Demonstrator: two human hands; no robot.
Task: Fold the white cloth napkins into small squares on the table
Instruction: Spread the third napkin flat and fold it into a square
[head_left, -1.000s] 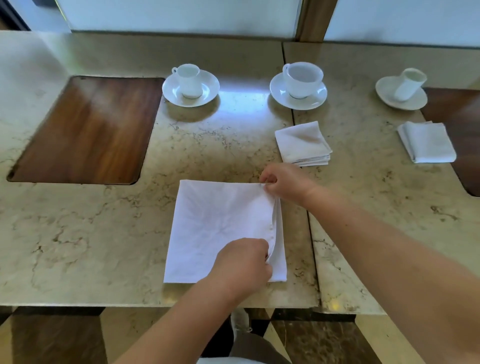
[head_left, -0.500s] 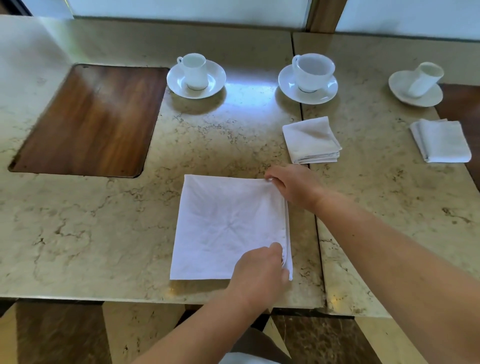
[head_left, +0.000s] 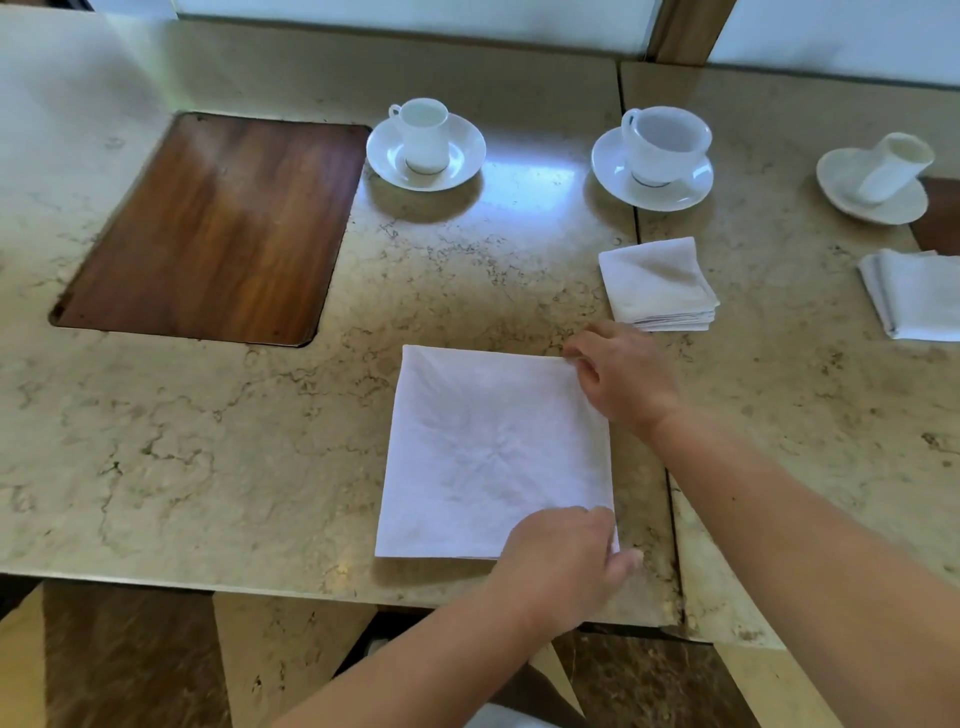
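Observation:
A white cloth napkin (head_left: 483, 452) lies flat as a large folded square near the front edge of the marble table (head_left: 208, 441). My left hand (head_left: 566, 561) rests on its near right corner, fingers pinching the cloth. At the far right corner sits my right hand (head_left: 618, 379), gripping the edge there. Two napkins folded into small squares lie farther right: one (head_left: 657, 283) just beyond my right hand, another (head_left: 914, 293) at the frame's right edge.
Three white cups on saucers stand along the back: left (head_left: 426, 143), middle (head_left: 657, 156), right (head_left: 883, 174). A dark wooden inset (head_left: 218, 228) fills the table's left part. A seam (head_left: 644, 291) splits two tabletops. The front edge runs just below the napkin.
The napkin's raised right edge has been laid down flat. Both hands stay at the right corners, and the left hand has slid onto the near corner. The view shifted left.

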